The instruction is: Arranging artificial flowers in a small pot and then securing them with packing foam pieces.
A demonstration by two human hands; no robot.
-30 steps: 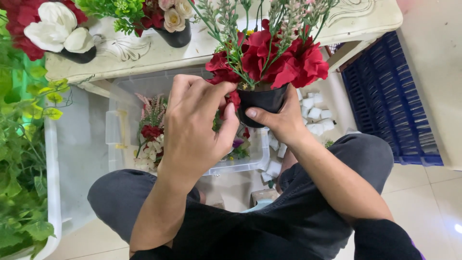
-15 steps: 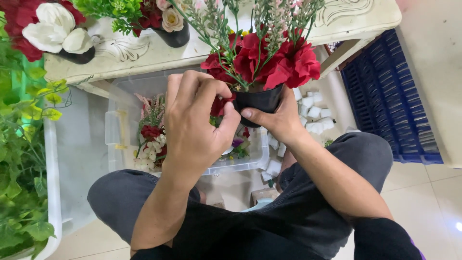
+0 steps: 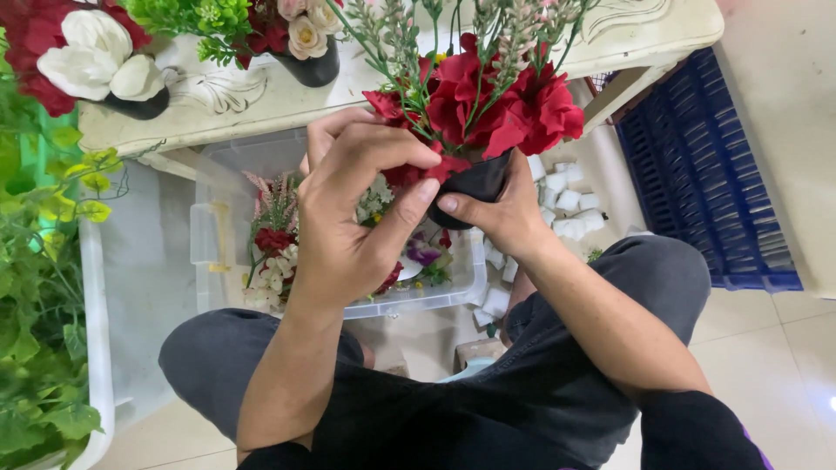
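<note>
- Table [image 3: 261, 109]: cream, carved top. Two finished arrangements stand near its front edge, a white-and-red one [image 3: 87, 61] at the left and a pale rose one [image 3: 305, 39] towards the middle.
- Clear plastic bin [image 3: 218, 252]: on the floor below the table's front edge, holding loose artificial flowers.
- Flower arrangement [image 3: 488, 96]: red blooms, green and pinkish sprigs, set in a small black pot [image 3: 475, 187]; held in the air just off the table's front edge, above the bin, tilted slightly.
- Right hand [image 3: 501, 218]: grip closed around the pot from below. Risk: a loose hold would likely let the top-heavy pot tip.
- Left hand [image 3: 348, 218]: fingers pinched on the blooms at the pot's rim. Risk: hard pressing may dislodge stems.
</note>
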